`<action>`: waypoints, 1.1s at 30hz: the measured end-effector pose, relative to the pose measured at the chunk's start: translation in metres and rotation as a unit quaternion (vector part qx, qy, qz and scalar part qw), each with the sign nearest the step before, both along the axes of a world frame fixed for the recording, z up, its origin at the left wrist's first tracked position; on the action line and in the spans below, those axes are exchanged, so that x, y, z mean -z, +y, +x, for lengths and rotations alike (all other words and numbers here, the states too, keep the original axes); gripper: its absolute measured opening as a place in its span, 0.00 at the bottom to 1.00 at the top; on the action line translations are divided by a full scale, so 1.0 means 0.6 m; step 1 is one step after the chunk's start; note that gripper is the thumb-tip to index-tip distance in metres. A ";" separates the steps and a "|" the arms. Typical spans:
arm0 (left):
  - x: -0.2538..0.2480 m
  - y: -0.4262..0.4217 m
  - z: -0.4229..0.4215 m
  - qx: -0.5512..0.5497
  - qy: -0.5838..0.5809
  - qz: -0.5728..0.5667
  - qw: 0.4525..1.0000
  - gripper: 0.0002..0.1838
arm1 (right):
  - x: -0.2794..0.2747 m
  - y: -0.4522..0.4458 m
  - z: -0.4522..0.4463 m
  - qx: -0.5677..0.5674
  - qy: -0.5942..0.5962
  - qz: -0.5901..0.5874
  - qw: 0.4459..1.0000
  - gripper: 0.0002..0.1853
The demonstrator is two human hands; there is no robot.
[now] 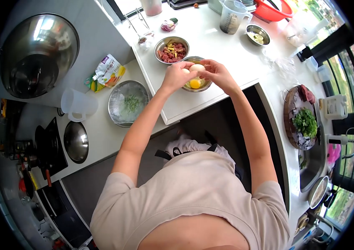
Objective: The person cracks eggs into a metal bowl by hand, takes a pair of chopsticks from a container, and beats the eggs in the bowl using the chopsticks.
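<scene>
Over a small metal bowl (203, 87) on the white counter, my two hands meet around a pale egg (197, 68). My left hand (177, 76) is closed, with a second whitish piece (185, 71) at its fingers. Whether that piece is part of the same shell or another egg, I cannot tell. My right hand (220, 76) has its fingertips pinched on the egg from the other side. Below them a yellow yolk (195, 83) lies in the bowl. Touching or nearly touching this bowl is another metal bowl (159, 55) of sliced red meat with yellowish strips.
Left are a bowl of chopped greens (128, 104), a translucent jug (79, 104) and a wok (52, 146). Behind stand a measuring jug (232, 16) and a small bowl of pale slices (258, 35). At right, a round board (291, 110) carries herbs and meat beside the sink (310, 166).
</scene>
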State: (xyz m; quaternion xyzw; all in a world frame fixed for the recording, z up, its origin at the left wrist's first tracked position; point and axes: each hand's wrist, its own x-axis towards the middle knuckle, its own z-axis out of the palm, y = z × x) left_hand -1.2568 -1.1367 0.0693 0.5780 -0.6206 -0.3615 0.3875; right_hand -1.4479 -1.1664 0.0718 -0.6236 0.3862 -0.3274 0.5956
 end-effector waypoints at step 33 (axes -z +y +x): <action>-0.070 -0.022 0.030 0.095 -0.161 -0.139 0.973 0.20 | -0.039 -0.034 -0.017 -0.035 0.165 -0.439 0.882 0.17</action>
